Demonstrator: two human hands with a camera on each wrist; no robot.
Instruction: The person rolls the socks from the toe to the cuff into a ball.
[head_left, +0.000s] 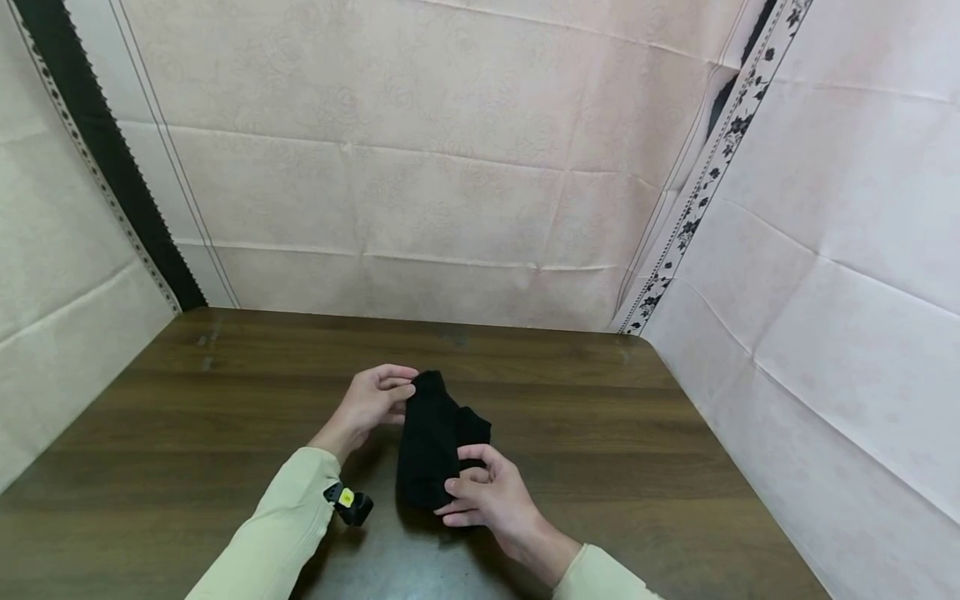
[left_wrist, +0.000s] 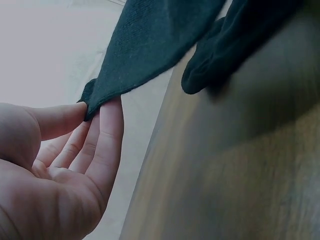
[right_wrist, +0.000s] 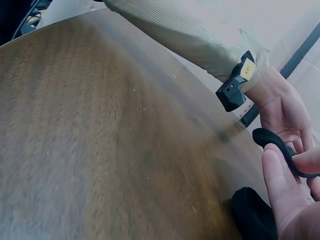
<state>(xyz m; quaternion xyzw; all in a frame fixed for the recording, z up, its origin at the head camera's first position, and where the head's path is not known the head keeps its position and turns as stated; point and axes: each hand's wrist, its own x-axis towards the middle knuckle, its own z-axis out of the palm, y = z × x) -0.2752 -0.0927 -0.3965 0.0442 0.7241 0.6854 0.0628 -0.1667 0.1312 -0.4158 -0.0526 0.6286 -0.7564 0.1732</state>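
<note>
A black knit sock [head_left: 427, 450] is held up above the table between my two hands. My left hand [head_left: 373, 402] pinches its far upper end; in the left wrist view the thumb and forefinger grip one corner of the sock [left_wrist: 155, 47]. The near lower end is pinched by my right hand [head_left: 491, 500], whose thumb lies on the cloth. A second black part [head_left: 474, 427] sticks out on the right behind the first. Whether it belongs to the same sock or to another, I cannot tell. In the right wrist view a rounded black end [right_wrist: 252, 215] hangs below the fingers.
The brown wooden table [head_left: 225, 467] stretches out on every side of the hands. Pale patterned cloth [head_left: 420, 200] hangs behind it and at both sides. On the left wrist sits a small black camera [head_left: 351, 503] with a yellow label.
</note>
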